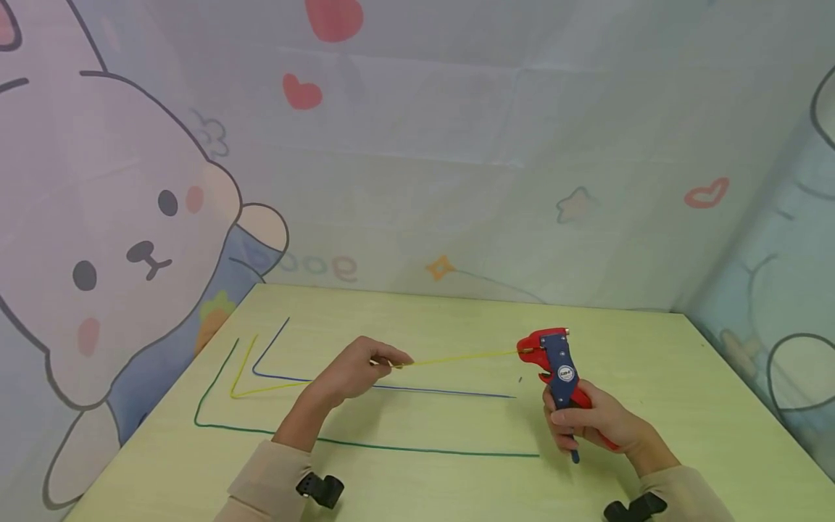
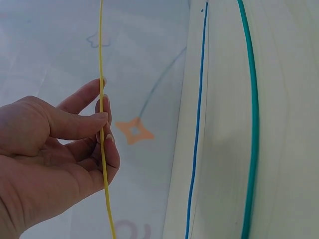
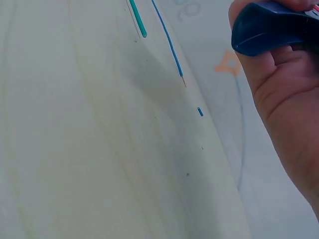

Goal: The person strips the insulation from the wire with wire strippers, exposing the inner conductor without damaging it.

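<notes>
My left hand (image 1: 355, 368) pinches a thin yellow wire (image 1: 463, 357) between thumb and fingers, above the table. From there the wire runs nearly straight to the right, its end at the red nose of a wire stripper (image 1: 559, 366). My right hand (image 1: 607, 420) grips that red and dark-blue stripper by its handles, nose up and facing left. In the left wrist view the yellow wire (image 2: 103, 149) passes under my thumb and across the fingers. Only a dark-blue handle end (image 3: 259, 30) of the stripper shows in the right wrist view.
On the table lie a bent blue wire (image 1: 443, 392) and, nearer me, a bent green wire (image 1: 424, 450). The blue wire's right end shows a bare strand (image 3: 184, 82), with a cut blue sleeve piece (image 3: 200, 112) beside it. A printed cloth (image 1: 417, 145) stands behind the table.
</notes>
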